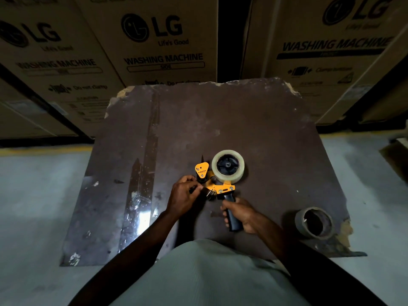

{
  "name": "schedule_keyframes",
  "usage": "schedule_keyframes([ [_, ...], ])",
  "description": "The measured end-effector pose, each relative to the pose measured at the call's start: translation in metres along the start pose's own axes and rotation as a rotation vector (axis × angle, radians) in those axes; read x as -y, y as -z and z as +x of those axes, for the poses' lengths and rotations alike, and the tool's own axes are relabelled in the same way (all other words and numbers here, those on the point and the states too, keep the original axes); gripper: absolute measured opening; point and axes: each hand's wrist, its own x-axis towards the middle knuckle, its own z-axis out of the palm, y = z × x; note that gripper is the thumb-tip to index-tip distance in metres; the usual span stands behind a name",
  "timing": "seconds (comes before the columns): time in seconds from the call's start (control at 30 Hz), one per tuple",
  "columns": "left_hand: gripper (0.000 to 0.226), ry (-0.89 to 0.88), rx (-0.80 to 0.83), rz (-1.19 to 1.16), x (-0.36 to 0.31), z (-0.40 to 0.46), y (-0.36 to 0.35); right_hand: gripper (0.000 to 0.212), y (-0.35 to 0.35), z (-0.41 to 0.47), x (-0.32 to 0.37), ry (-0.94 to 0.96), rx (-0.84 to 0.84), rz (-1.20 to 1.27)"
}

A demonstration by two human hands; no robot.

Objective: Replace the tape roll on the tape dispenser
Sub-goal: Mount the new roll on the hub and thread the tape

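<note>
**A:** ok so standing here watching. The right hand (pixel 240 215) has its fingers curled tight around the black handle of the tape dispenser (pixel 217 186), full fist grip, thumb side up. The dispenser sits roughly mid-board, a bit toward the near edge of the dark board (pixel 265 120) it's all lying on.

**B:** and the other hand?

**A:** The left hand (pixel 184 193) is bunched up at the dispenser's front end, fingertips pinched together on something small and dark next to the yellow frame. Can't tell whether that's the tape end or a part of the dispenser, it's too dim and the knuckles cover it.

**B:** is there a roll on it?

**A:** yep, the clear tape roll (pixel 228 166) is seated on the black hub, at the far side of the frame. There's a yellow triangular plate (pixel 201 170) just left of it. The blade area is hidden behind the left hand.

**B:** anything else on the board?

**A:** a brownish tape roll (pixel 315 223) near the near-right corner, well apart from both hands, lying tilted. It looks mostly core, but it's hard to make out. The board's corners are chipped. Behind the far edge there are cardboard boxes (pixel 159 40) printed "LG Washing Machine", cut off at the top.
</note>
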Motion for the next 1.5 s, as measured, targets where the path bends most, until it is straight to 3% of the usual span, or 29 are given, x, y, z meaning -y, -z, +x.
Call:
schedule_keyframes([
  [0.13, 0.041, 0.013, -0.018, 0.013, 0.021, -0.01, 0.021, 0.023, 0.001, 0.001, 0.001, -0.014, -0.001, 0.074],
  [0.4, 0.026, 0.049, 0.028, 0.029, 0.044, -0.004, 0.04, 0.018, 0.013, 0.002, 0.003, -0.015, 0.016, 0.067],
  [0.7, 0.032, -0.069, 0.052, 0.149, 0.034, 0.041, 0.05, 0.008, 0.022, -0.005, 0.0, -0.008, 0.014, -0.076],
  [0.87, 0.014, 0.1, 0.152, 0.077, 0.011, 0.067, 0.036, 0.009, 0.021, -0.008, -0.001, -0.006, 0.018, -0.085],
  [0.93, 0.011, 0.09, 0.172, 0.07, 0.004, 0.073, 0.03, 0.009, 0.021, -0.008, 0.0, -0.015, 0.023, -0.081],
  [1.03, 0.009, 0.115, 0.148, -0.008, 0.0, 0.075, 0.022, 0.01, 0.021, -0.007, 0.0, -0.034, 0.026, -0.079],
  [1.3, 0.013, 0.421, 0.076, -0.324, -0.004, 0.066, 0.001, 0.013, 0.022, -0.007, 0.0, -0.036, 0.027, -0.102],
  [1.43, 0.057, 0.461, 0.094, -0.396, 0.002, 0.057, 0.002, 0.012, 0.021, -0.007, 0.001, -0.044, 0.03, -0.083],
  [1.5, 0.057, 0.45, 0.124, -0.42, -0.002, 0.05, 0.003, 0.011, 0.021, -0.009, 0.0, -0.036, 0.033, -0.096],
])
